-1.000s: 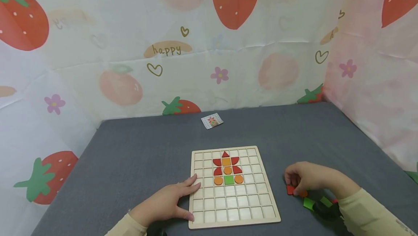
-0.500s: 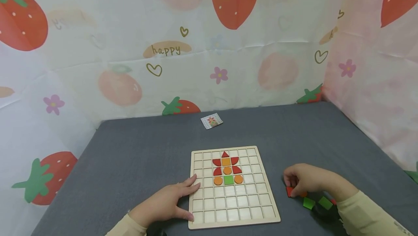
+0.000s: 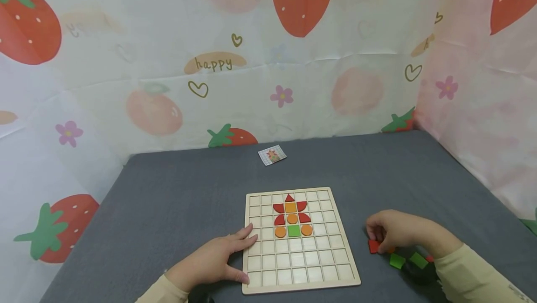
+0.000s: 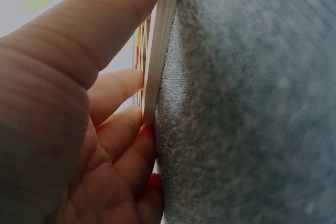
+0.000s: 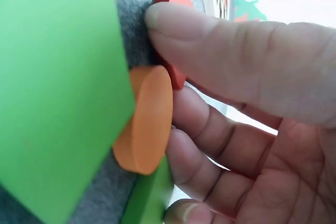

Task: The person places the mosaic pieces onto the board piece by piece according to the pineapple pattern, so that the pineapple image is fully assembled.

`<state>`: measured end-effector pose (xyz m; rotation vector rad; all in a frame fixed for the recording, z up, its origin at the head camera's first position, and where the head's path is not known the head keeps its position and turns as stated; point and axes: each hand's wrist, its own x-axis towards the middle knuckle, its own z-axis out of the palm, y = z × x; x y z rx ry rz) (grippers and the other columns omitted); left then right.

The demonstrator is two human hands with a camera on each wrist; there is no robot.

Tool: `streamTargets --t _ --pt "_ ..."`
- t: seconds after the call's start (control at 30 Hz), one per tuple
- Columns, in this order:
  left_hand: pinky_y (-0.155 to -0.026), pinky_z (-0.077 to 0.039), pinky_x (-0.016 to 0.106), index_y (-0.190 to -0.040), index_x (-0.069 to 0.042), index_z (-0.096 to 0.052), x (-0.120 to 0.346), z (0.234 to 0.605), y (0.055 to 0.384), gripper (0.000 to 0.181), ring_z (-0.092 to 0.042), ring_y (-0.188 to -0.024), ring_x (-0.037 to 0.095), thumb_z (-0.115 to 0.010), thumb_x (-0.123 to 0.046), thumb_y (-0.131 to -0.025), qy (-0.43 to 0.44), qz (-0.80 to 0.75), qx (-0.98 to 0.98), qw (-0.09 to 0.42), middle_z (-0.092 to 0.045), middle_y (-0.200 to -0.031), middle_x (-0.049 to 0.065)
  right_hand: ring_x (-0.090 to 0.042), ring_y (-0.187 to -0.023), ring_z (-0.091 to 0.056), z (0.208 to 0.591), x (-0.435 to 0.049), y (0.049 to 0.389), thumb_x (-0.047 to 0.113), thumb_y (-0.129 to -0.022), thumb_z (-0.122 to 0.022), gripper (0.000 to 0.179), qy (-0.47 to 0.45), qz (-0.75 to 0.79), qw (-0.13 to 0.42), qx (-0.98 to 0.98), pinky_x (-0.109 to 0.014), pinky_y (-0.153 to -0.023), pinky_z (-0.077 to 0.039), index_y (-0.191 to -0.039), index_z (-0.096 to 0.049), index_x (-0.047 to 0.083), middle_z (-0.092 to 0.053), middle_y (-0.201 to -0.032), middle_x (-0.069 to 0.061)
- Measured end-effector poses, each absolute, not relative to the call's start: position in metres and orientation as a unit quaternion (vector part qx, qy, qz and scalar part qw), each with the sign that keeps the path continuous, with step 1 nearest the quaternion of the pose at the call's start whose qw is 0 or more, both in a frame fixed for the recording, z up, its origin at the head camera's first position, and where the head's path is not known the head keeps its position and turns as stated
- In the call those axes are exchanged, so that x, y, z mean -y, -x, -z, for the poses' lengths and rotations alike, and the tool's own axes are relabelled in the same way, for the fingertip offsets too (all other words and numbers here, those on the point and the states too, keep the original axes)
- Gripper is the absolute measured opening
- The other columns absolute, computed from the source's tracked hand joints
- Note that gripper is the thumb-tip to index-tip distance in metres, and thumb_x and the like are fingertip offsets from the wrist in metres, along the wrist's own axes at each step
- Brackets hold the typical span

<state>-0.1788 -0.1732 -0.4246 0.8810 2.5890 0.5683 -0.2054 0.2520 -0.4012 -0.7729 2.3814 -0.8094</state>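
Note:
A wooden grid board [image 3: 298, 270] lies on the grey cloth, bearing red, orange and green flat pieces set in a figure near its top. Along the board's left edge rests my left hand [image 3: 209, 258], fingers extended over the rim and thumb by the lower corner. To the right of the board, my right hand [image 3: 398, 230] pinches a flat red piece [image 3: 373, 246] between thumb and fingers, low over the cloth. Beside those fingers, in the right wrist view, are an orange disc [image 5: 152, 121] and a green square [image 5: 58, 93]. The thumb hides part of the red piece.
Another green square [image 3: 418, 260] and a bit of red [image 3: 430, 258] lie near the right wrist. A small printed card [image 3: 272, 155] sits at the back of the grey-covered table [image 3: 184, 191]. Strawberry-print cloth [image 3: 251, 121] walls the back and sides.
My right hand and the red piece have shifted slightly left, then back to the right. The left hand and the board stay where they were.

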Motion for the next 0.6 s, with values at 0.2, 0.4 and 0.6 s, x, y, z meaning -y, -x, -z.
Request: streamTargets --t 0.2,0.4,0.6 --pt "-0.101 -0.034 0.042 -0.141 -0.023 -0.037 0.1748 0.4262 0.1795 0.089 -0.035 -0.131 0.023 -0.066 -0.062 -0.066 -0.314 -0.201 -0.912 0.168 -0.024 -0.15 0.0 -0.005 -0.057 -0.045 0.3991 -0.257 0.2046 -0.004 -0.065 -0.07 0.023 0.302 0.294 0.262 -0.868 -0.022 -0.051 -0.04 -0.076 -0.054 0.01 -0.051 -0.066 0.005" --pt "-0.101 -0.034 0.042 -0.141 -0.023 -0.037 0.1754 0.4275 0.1796 0.089 -0.035 -0.131 0.024 -0.066 -0.063 -0.066 -0.319 -0.201 -0.912 0.164 -0.024 -0.15 0.0 -0.003 -0.056 -0.041 0.3962 -0.2576 0.2023 -0.012 -0.061 -0.059 0.027 0.307 0.282 0.261 -0.871 -0.02 -0.05 -0.035 -0.075 -0.053 0.01 -0.047 -0.064 0.006" --pt "-0.101 -0.034 0.042 -0.141 -0.024 -0.037 0.1753 0.4271 0.1796 0.089 -0.034 -0.131 0.024 -0.066 -0.062 -0.066 -0.316 -0.206 -0.911 0.168 -0.024 -0.15 0.0 -0.002 -0.056 -0.04 0.3951 -0.2598 0.2017 -0.011 -0.061 -0.06 0.028 0.319 0.268 0.244 -0.876 -0.02 -0.051 -0.034 -0.076 -0.053 0.012 -0.046 -0.065 0.007"
